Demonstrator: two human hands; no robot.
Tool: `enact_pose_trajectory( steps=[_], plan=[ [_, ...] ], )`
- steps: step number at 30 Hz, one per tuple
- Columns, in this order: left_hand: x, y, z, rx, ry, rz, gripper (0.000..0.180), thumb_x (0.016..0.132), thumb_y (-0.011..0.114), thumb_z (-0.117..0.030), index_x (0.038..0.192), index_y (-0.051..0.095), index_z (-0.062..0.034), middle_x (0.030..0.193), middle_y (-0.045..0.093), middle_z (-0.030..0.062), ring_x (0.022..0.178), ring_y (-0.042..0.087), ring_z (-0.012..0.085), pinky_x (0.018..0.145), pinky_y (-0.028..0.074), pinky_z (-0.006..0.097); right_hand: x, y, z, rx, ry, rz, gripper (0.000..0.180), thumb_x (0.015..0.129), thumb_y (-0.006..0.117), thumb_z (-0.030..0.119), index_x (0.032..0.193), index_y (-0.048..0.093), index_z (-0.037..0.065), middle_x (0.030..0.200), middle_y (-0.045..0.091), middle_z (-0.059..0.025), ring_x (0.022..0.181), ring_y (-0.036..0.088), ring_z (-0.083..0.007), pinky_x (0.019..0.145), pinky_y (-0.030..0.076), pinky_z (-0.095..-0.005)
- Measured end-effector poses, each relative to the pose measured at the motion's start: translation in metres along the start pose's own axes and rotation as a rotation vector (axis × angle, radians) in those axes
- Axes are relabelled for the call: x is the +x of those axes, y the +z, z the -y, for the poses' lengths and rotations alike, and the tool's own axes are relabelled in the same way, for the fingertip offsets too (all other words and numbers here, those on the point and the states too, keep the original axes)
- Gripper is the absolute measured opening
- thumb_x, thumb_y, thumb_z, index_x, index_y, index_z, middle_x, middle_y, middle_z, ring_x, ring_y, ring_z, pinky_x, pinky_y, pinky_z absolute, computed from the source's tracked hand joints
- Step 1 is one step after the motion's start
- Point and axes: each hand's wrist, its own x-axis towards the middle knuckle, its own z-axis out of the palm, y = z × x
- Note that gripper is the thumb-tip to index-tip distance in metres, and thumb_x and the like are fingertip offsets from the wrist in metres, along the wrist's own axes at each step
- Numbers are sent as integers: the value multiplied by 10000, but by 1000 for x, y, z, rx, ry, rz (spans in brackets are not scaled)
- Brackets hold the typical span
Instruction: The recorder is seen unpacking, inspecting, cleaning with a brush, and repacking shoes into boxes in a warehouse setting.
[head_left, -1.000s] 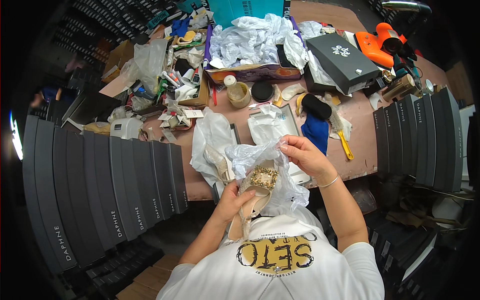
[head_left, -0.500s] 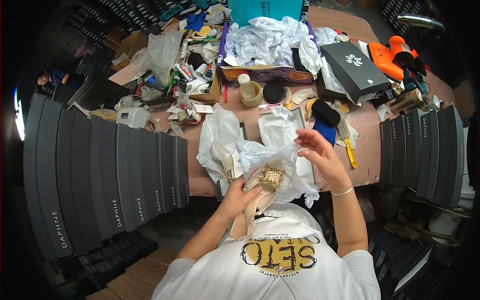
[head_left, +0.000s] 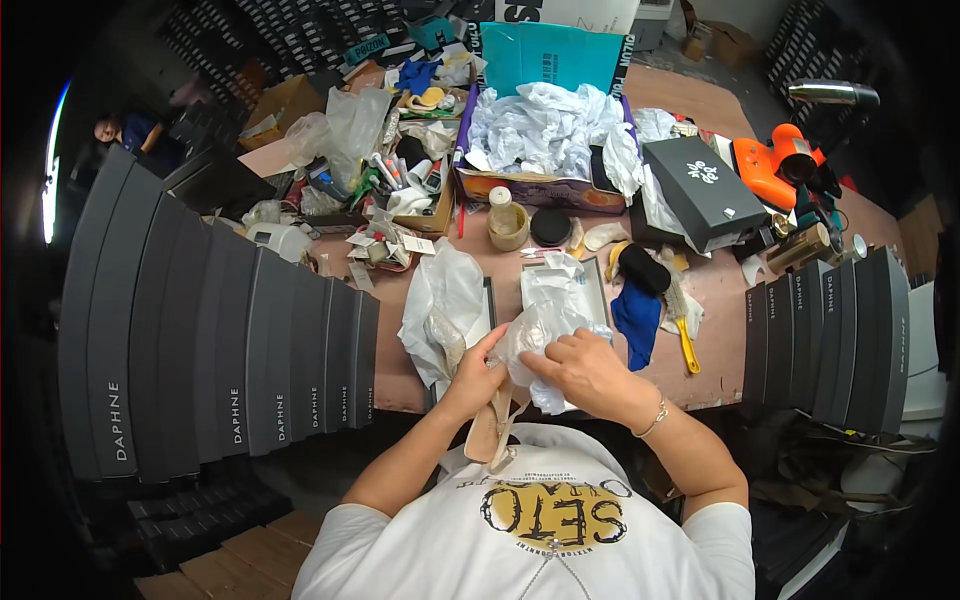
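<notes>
Both hands at the near table edge, over my lap. My left hand (head_left: 472, 372) clasps a beige high-heeled sandal (head_left: 497, 425), its heel hanging below toward my shirt. My right hand (head_left: 585, 368) is closed on the crumpled clear plastic bag (head_left: 545, 322) covering the sandal's front. Second plastic-wrapped bundle (head_left: 443, 310) lies just left on the brown table (head_left: 720, 300). Blue cloth (head_left: 637, 318) sits to the right.

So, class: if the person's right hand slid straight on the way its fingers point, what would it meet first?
The right hand points toward the person's left, so it would first meet the crumpled clear plastic wrap already under its fingertips, then probably the left hand just beyond, though depth is hard to judge.
</notes>
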Motion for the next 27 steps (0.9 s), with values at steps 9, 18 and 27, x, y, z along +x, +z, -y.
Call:
enact_pose_trajectory(
  steps=[9, 18, 27],
  plan=[
    [-6, -1, -11, -512, -185, 115, 535, 839, 618, -30, 1330, 411, 8, 1133, 582, 88, 989, 590, 135, 829, 510, 276, -5, 29, 7, -4, 26, 57, 219, 730, 614, 193, 926, 671, 112, 729, 571, -15, 722, 596, -179, 726, 359, -355],
    [30, -28, 5, 50, 24, 19, 416, 829, 635, 14, 1230, 526, 27, 1095, 605, 40, 971, 565, 102, 846, 469, 240, -43, 10, 21, 67, 70, -75, 385, 715, 645, 116, 1095, 595, 81, 866, 540, -52, 852, 534, -208, 788, 386, -341],
    [31, -33, -25, 25, -53, 258, 468, 802, 563, 64, 1262, 528, -12, 1123, 597, 27, 994, 562, 91, 865, 454, 233, -37, 8, -11, 223, 514, -514, 548, 705, 699, 50, 1228, 539, 81, 1119, 543, -169, 1034, 536, -347, 871, 431, -410]
  ],
)
